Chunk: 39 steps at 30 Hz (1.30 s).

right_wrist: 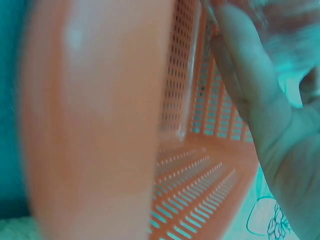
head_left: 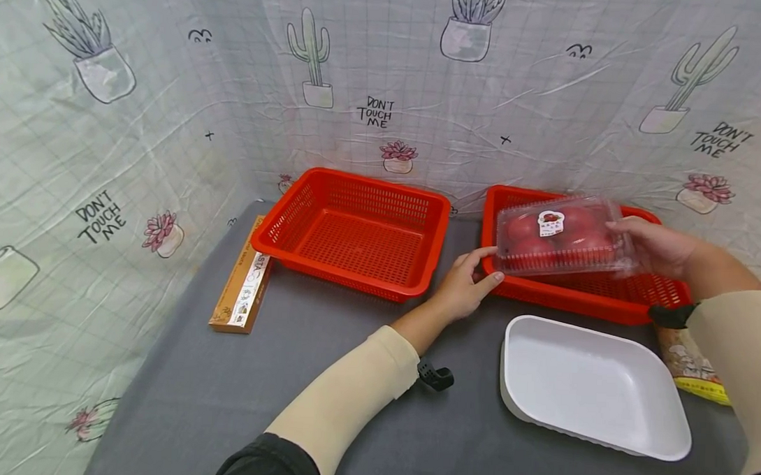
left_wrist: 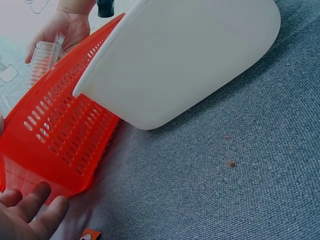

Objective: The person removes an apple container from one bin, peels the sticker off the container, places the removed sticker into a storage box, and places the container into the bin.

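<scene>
My right hand [head_left: 657,246] grips the right end of a clear plastic box [head_left: 563,237] of red, tomato-like fruit with a white label. The box is tilted over the right-hand red basket [head_left: 573,298], partly within its rim. My left hand [head_left: 463,286] is at that basket's left end, thumb and forefinger spread about its near corner. In the left wrist view, the fingers [left_wrist: 35,210] of that hand lie loosely bent beside the basket wall [left_wrist: 65,135]. The right wrist view shows my right hand [right_wrist: 270,110] beside the slotted basket, with the box blurred at the top.
Another red basket [head_left: 355,245] stands at the back, left of centre. A brown pasta box [head_left: 240,295] lies against its left side. In front of the right basket sits a white tray [head_left: 592,385]. A printed bag [head_left: 693,360] lies partly hidden under my right forearm.
</scene>
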Available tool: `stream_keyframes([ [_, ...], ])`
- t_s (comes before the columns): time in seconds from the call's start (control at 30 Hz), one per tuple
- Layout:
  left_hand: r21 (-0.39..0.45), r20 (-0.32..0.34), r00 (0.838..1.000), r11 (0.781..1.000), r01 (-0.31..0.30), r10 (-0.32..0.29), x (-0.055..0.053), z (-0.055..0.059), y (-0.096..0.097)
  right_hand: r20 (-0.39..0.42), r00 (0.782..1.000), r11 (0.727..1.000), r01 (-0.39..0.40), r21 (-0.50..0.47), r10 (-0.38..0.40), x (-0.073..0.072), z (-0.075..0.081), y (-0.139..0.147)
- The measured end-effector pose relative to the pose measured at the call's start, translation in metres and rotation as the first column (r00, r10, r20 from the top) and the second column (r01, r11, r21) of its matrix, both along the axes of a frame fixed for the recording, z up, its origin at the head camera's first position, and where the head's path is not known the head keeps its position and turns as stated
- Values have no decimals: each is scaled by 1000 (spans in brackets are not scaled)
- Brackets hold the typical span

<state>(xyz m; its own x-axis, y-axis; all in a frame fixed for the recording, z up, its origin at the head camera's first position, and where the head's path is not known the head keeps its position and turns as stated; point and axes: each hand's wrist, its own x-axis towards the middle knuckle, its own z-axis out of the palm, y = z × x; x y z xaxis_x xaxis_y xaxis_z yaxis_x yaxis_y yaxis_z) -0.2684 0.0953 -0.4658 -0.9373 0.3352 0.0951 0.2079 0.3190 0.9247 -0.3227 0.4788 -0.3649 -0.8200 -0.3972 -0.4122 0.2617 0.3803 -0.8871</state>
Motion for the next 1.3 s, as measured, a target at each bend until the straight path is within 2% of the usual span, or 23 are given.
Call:
stream_keyframes([
  [0.1, -5, -17, 1000, 1000, 4, -5, 0, 0, 1, 4, 1000, 999, 30, -18, -30, 3, 1, -4],
  [0.27, 0, -12, 1000, 1000, 13, -13, 1, 0, 0, 53, 989, 989, 143, -26, -141, 12, 8, -12],
  [0.4, 0, 5, 1000, 1000, 10, -10, 0, 0, -1, 129, 961, 965, 253, -66, -243, 18, 14, -20],
  [0.47, 0, 11, 1000, 1000, 2, -2, -1, 0, -1, 172, 941, 945, 311, -98, -291, 20, 16, -24],
  [0.63, -5, 15, 1000, 1000, -8, 8, -1, 0, -3, 234, 906, 911, 390, -132, -353, 27, 21, -31],
  [0.87, -34, -24, 1000, 999, -19, 18, -2, 1, -4, 220, 895, 893, 424, -149, -388, 35, 28, -37],
  [1.07, -43, -47, 999, 999, -23, 21, -3, 2, -5, 195, 892, 872, 443, -209, -407, 51, 35, -42],
  [1.3, -16, -124, 989, 996, -84, 82, -2, -1, -3, 202, 885, 829, 464, -311, -419, 65, 37, -42],
])
